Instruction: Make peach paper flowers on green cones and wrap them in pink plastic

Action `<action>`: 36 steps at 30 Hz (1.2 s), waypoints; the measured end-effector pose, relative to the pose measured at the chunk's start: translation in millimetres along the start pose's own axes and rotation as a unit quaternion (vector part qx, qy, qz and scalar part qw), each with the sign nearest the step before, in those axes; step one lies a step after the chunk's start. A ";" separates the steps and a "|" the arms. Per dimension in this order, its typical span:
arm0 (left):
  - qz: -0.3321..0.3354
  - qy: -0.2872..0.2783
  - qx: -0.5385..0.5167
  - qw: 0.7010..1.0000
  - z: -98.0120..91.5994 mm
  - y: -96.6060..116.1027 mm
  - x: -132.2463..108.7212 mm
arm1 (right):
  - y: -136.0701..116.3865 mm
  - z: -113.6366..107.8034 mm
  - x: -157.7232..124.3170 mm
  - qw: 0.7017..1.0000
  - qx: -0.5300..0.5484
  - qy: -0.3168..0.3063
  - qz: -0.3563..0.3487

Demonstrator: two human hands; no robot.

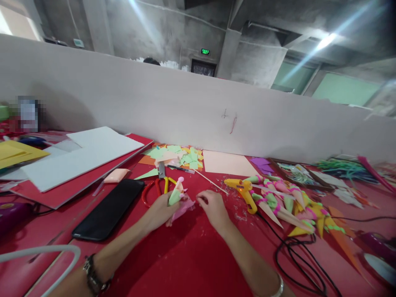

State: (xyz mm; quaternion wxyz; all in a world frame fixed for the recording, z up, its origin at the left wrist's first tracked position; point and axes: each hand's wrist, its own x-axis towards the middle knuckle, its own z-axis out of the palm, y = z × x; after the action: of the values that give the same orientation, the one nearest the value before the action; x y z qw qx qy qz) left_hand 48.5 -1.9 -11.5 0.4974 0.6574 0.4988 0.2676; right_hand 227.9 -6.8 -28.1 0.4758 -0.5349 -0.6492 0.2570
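Note:
My left hand [162,210] is closed round a small paper piece [176,196], pale green and pink, with pink blobs on top and thin pink sheet hanging from it. To its right, my right hand [212,206] has its fingers curled together near the pink sheet; whatever is between the fingertips is too small to make out. Behind my left hand lie pliers [161,173] with red and yellow handles. A yellow glue gun [243,189] rests right of my right hand, beside a pile of paper cones [278,200] in green, pink, peach and yellow.
A black tray-like slab [109,210] lies at the left, near white boards [83,156]. Paper scraps [176,156], a peach sheet [227,162] and a thin stick [210,181] are further back. A black cable [297,255] coils at the right. A pale partition [185,111] stands behind.

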 end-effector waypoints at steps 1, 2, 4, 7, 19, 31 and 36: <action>0.000 -0.003 -0.001 1.000 -0.2 0.2 -0.2 | -0.5 -1.8 0.8 1.000 0.010 0.019 0.006; -0.001 -0.006 -0.003 1.000 -0.2 0.4 -0.4 | -0.7 -3.3 1.8 0.999 0.023 0.036 0.013; 0.004 -0.002 -0.005 1.000 0.0 0.5 -1.2 | 0.1 -4.3 3.8 0.996 0.063 0.057 0.032; 0.028 0.030 -0.011 0.999 1.6 0.8 -3.1 | 1.6 -0.6 4.9 0.988 0.137 0.048 0.060; 0.056 0.030 -0.165 0.984 5.2 7.6 -8.2 | -12.8 10.2 -3.6 0.958 0.262 -0.002 0.114; 0.021 0.058 -0.257 0.964 16.3 3.5 -8.1 | -11.6 10.2 -3.9 0.966 0.238 0.018 0.101; -0.009 -0.044 -0.269 0.962 20.6 6.6 -15.0 | -13.1 11.5 -3.9 0.966 0.234 0.031 0.106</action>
State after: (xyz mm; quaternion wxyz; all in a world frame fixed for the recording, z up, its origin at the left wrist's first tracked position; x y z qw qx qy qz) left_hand 63.2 -23.7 -10.7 0.6795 0.5059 0.3922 0.3585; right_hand 211.7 -12.3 -23.1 0.5772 -0.4825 -0.4957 0.4341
